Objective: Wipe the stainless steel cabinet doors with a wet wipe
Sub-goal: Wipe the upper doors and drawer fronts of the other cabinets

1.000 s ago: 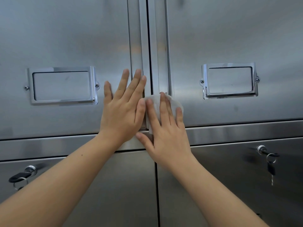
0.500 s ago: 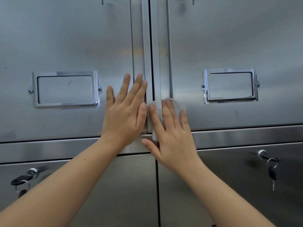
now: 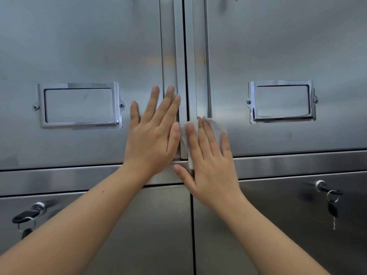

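Two upper stainless steel doors meet at a centre seam: the left door [image 3: 83, 42] and the right door [image 3: 278, 42]. My right hand [image 3: 210, 161] lies flat with straight fingers, pressing a white wet wipe [image 3: 215, 126] against the lower inner corner of the right door, beside the seam. Most of the wipe is hidden under my fingers. My left hand [image 3: 153, 133] rests flat on the lower inner corner of the left door, fingers straight, right beside the other hand.
Each upper door carries a chrome label frame, the left frame [image 3: 79, 105] and the right frame [image 3: 282, 101]. A horizontal steel rail [image 3: 297, 162] separates them from two lower doors, with keys hanging in the left lock [image 3: 29, 214] and the right lock [image 3: 325, 190].
My right hand with the wipe has slid slightly right and down along the door's lower edge. My left hand has stayed pressed in the same spot. The view has tilted up a little.
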A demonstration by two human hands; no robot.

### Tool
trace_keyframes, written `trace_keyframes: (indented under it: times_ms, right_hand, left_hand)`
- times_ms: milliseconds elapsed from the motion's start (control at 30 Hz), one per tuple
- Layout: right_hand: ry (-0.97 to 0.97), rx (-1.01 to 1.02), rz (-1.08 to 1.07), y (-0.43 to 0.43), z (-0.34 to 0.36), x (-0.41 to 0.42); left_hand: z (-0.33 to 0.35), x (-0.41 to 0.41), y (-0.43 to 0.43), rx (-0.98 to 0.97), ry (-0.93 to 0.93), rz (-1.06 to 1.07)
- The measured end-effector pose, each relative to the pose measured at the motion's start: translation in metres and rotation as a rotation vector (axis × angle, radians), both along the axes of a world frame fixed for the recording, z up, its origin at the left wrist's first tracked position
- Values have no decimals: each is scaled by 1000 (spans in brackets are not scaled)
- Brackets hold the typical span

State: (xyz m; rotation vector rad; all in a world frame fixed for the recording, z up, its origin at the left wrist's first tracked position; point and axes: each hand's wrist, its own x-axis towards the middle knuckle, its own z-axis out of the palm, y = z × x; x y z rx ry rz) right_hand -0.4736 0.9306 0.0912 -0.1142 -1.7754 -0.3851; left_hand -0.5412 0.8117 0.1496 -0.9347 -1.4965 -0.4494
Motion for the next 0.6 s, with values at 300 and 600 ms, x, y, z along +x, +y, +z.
trace_keyframes:
  times_ms: [300, 600]
  right_hand:
    - [-70, 2, 33, 3, 6, 2]
    - [-82, -6, 47, 0, -21, 5]
  left_hand:
    - [1, -1, -1, -14, -7, 6]
    - [0, -3, -1, -14, 15, 19]
